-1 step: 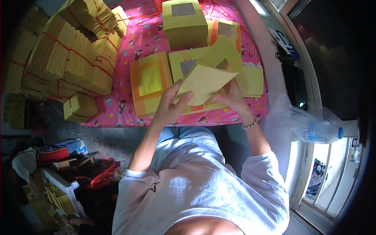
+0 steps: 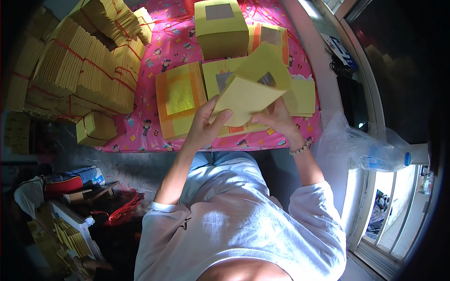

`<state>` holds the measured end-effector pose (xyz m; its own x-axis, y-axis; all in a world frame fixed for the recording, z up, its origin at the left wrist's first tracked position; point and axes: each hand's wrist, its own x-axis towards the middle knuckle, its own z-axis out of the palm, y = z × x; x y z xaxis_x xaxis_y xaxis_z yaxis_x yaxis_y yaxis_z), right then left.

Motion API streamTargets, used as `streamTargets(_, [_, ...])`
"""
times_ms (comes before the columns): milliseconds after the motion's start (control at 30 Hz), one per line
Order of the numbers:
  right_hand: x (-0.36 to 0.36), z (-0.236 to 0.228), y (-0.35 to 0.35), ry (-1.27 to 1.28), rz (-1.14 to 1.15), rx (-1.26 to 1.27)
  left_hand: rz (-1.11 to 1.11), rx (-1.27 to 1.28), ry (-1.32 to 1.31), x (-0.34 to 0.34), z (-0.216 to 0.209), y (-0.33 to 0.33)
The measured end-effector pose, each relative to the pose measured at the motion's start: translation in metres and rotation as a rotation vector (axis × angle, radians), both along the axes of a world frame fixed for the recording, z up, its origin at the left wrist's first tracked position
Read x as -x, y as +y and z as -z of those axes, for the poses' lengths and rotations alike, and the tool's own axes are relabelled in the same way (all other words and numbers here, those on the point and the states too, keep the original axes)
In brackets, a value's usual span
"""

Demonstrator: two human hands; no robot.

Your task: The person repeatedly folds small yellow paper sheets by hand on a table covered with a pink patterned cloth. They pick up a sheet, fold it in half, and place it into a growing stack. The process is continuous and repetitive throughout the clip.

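Note:
In front of my body I hold some pale yellow paper sheets (image 2: 246, 100), tilted above the table edge. A rear leaf stands up behind the front one, with part of a silver square showing on it. My left hand (image 2: 206, 124) grips the lower left edge, thumb on the front face. At the lower right, my right hand (image 2: 280, 121) pinches the paper, some fingers hidden behind it. Under and beyond the sheets lie a stack of yellow paper with an orange-bordered gold square (image 2: 180, 96) and a stack with a silver square (image 2: 224, 79), partly covered.
A tall yellow paper block (image 2: 222, 40) stands at the back of the pink patterned table cover (image 2: 150, 89). Bundles tied with red string (image 2: 84, 70) are piled at left. A clear plastic bag (image 2: 375, 150) hangs at right; a red string heap (image 2: 122, 208) lies lower left.
The rear leaf of the held paper has shifted slightly, and more of its silver square shows. Both hands stay almost in the same place.

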<state>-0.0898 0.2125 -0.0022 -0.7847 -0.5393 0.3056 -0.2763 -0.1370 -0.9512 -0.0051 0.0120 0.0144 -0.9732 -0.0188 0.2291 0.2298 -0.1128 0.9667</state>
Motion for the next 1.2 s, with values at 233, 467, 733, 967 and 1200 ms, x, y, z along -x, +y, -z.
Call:
streamTargets(233, [-0.011, -0.026, -0.005, 0.039, -0.017, -0.043, -0.308, 0.446, 0.252, 0.02, 0.022, 0.007])
streamTargets(467, [-0.005, -0.014, -0.004, 0.142, 0.076, -0.13, -0.08, 0.175, 0.119, 0.031, 0.019, 0.015])
streamTargets(733, [0.011, -0.027, -0.006, -0.243, 0.199, -0.102, 0.142, -0.1, -0.165, 0.056, -0.004, 0.011])
streamTargets(967, [0.012, -0.034, -0.003, -0.404, 0.166, -0.083, 0.164, -0.191, -0.436, 0.066, -0.018, 0.014])
streamTargets(1200, [0.015, -0.026, -0.001, -0.442, 0.175, -0.037, 0.242, -0.312, -0.453, 0.077, 0.001, 0.013])
